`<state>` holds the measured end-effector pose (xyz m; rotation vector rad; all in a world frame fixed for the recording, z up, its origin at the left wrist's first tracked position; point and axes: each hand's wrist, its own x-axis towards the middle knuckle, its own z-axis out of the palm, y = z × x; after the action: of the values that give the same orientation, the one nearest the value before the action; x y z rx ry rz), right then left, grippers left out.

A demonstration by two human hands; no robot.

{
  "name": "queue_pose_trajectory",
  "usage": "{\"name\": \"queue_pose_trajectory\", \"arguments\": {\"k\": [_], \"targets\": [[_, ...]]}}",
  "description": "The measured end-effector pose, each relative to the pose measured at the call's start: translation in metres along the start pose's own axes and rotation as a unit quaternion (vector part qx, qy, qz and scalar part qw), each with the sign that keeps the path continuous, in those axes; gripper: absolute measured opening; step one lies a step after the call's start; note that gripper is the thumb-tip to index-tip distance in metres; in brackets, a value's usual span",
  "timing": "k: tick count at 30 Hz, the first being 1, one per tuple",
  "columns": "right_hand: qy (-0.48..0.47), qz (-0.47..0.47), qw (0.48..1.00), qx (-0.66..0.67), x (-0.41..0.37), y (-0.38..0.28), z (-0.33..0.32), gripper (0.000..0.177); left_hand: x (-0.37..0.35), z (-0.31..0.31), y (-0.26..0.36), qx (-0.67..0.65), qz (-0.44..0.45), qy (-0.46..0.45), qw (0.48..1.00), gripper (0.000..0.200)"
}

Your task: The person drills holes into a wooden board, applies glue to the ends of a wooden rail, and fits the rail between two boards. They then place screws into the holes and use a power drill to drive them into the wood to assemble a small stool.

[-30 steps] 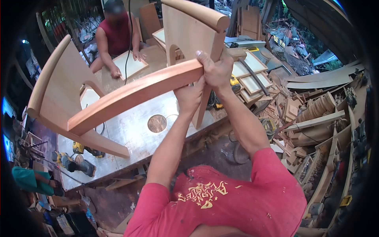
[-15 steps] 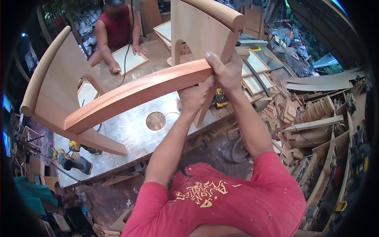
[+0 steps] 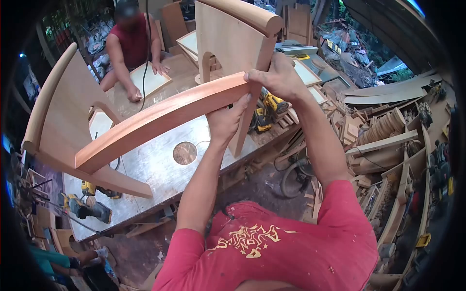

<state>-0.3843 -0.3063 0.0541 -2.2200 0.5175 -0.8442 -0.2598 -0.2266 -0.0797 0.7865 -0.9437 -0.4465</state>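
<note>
Plainly, the rail (image 3: 165, 114), a curved reddish length of wood, stretched above the desk (image 3: 155, 169) between two pale panels, its ends meeting the left panel (image 3: 68, 111) and the right panel (image 3: 233, 43). The left hand (image 3: 224, 123) held the rail from below near its right end, thumb up by the joint, its other fingers mostly hidden. The right hand (image 3: 280, 77) was closed around the right panel's edge, thumb tip at the rail's end; its remaining fingers could not be seen. Both panels stood tilted, each with a rounded top and a curved cut-out below; whether every leg touched the desk was hard to tell

On the metal top, a round hole (image 3: 185, 153) lay beneath the rail, and a drill (image 3: 87, 209) rested near the left corner. More yellow-and-black tools (image 3: 274, 103) sat just beyond the right panel. Across the desk, a second person (image 3: 128, 43) in a sleeveless red top had both hands on a pale tray (image 3: 148, 78), beside a dark cable (image 3: 146, 58) that hung down. Wood scraps (image 3: 349, 131) were piled to the right
</note>
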Motion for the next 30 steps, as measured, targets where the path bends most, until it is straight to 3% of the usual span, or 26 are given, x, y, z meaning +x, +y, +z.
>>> {"name": "queue_pose_trajectory", "arguments": {"k": [5,8,11,14,17,20,26,30], "targets": [[0.050,-0.068,0.996,0.034,0.002,0.021,0.006,0.060,0.000,-0.002,-0.003,0.058,0.031,-0.012,0.998,0.046],[0.091,-0.082,0.992,0.034,-0.001,0.023,0.014,0.055,-0.002,0.004,-0.002,-0.013,0.015,0.006,1.000,0.046],[0.055,-0.013,0.996,0.070,-0.001,0.030,0.014,0.055,-0.003,0.000,0.000,0.050,-0.004,-0.006,0.999,0.047],[0.054,-0.057,0.995,0.069,0.001,0.038,0.011,0.054,-0.002,0.004,-0.003,0.013,0.008,0.027,1.000,0.043],[0.051,-0.044,0.993,0.098,-0.002,0.038,0.012,0.053,-0.003,0.002,-0.004,0.043,-0.003,0.008,0.999,0.043],[0.021,-0.044,0.996,0.071,0.001,0.041,0.003,0.072,-0.001,0.007,-0.001,0.021,0.006,0.031,0.999,0.040],[-0.013,-0.025,0.984,0.176,0.002,0.048,-0.008,0.071,-0.002,0.006,-0.004,0.042,-0.007,0.035,0.998,0.040],[-0.008,-0.058,0.987,0.151,0.001,0.050,-0.006,0.072,-0.003,0.007,-0.005,0.036,-0.009,0.035,0.999,0.039]]}}
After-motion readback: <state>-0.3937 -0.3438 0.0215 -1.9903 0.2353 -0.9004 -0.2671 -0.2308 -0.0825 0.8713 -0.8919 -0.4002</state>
